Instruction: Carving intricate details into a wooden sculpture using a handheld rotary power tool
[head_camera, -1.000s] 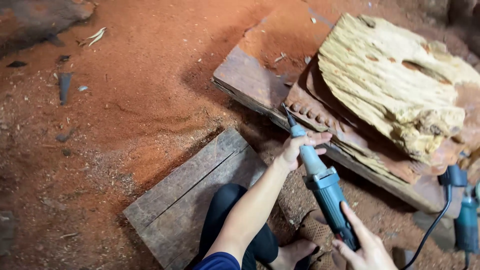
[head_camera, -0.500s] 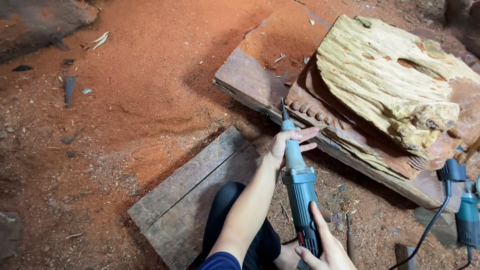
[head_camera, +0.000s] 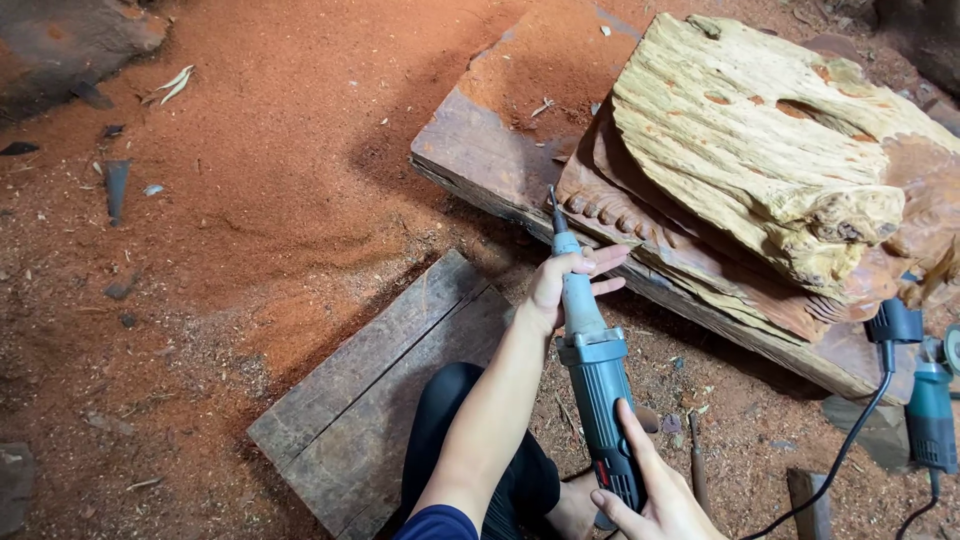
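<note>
1. Down low at centre, the right hand wraps around the blue grinder, holding its rear body.
2. Left hand curls loosely on the grey neck, fingers half open.
3. The tip points up beside the carved wood on a plank.
4. Red sawdust floor all round.

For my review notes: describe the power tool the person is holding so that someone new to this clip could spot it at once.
Start at the big pale carved wood slab on the dark plank, then look just below its lower left edge. There the long teal and grey die grinder points up, held by the left hand near the neck and the right hand at the base. The other teal tool lies unheld at the right edge.
</note>
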